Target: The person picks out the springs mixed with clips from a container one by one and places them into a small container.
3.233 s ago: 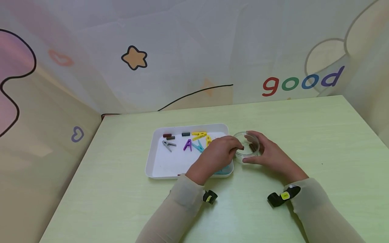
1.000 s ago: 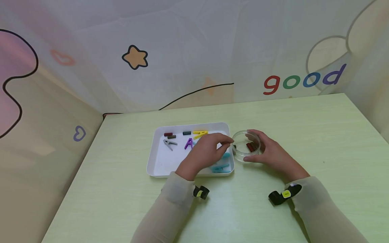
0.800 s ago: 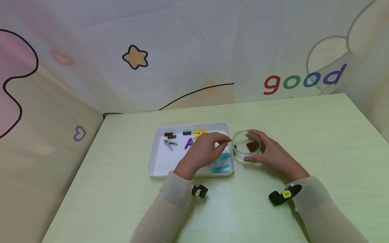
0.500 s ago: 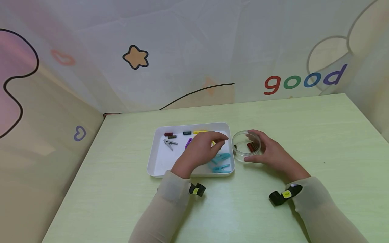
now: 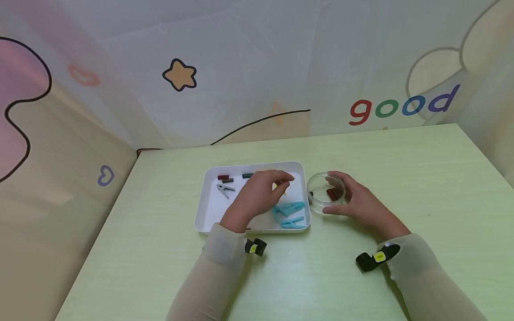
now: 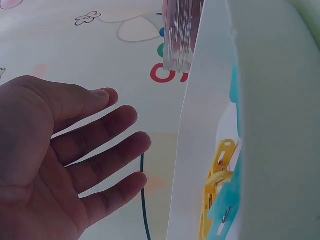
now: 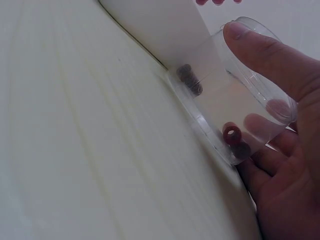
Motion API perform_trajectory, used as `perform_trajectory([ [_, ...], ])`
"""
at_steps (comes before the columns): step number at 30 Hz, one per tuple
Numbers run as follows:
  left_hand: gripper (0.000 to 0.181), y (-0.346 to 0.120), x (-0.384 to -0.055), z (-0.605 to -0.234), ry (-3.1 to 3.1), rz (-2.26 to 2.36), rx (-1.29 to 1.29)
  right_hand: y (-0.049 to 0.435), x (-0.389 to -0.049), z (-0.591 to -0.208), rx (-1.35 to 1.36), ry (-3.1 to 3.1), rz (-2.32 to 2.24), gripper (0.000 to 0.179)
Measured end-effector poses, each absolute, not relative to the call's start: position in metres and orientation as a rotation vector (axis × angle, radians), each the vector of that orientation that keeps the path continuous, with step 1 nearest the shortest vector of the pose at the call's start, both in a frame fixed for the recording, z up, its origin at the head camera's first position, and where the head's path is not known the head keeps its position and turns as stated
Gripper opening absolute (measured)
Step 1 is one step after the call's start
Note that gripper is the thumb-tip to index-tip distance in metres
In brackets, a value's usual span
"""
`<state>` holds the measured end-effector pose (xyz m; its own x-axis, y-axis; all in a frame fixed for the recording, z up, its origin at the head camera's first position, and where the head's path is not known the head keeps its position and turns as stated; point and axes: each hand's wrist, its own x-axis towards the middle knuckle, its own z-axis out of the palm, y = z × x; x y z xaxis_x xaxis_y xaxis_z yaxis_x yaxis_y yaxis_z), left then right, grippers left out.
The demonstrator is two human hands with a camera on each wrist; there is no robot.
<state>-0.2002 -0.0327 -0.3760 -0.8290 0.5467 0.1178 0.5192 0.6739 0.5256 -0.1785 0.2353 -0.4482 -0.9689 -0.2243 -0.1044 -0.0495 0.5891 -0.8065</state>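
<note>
My left hand (image 5: 261, 191) hovers over the white tray (image 5: 206, 218), fingers loosely bent, nothing between thumb and fingertips. With thumb and fingers wrapped round its side, my right hand (image 5: 359, 200) holds a clear round container (image 5: 320, 208) standing on the table beside the tray. Inside the container are a red spring (image 7: 232, 134) and dark springs (image 7: 189, 80). Light blue clothespins (image 5: 292, 207) lie at the tray's right end. A yellow clothespin (image 6: 220, 175), mostly hidden by my left hand in the head view, shows in the left wrist view.
Toward the tray's left lies a grey clothespin (image 5: 225, 190). Behind it are a red spring (image 5: 222, 177), a brownish spring (image 5: 227, 180) and a dark green spring (image 5: 246, 175). A printed cloth wall (image 5: 249, 80) stands behind the pale green table (image 5: 401, 169).
My left hand pinched a reddish spring over the container earlier; it has drawn back left over the tray, its fingers parted. More springs show inside the container. My right hand stays in place.
</note>
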Motion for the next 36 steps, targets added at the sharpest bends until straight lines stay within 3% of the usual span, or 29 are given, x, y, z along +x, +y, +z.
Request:
perform_trajectory([
  [36,0.027,-0.061,-0.213,-0.369,2.880,0.849,0.695,0.236,-0.179,-0.450,-0.235,2.606,-1.345,0.100],
])
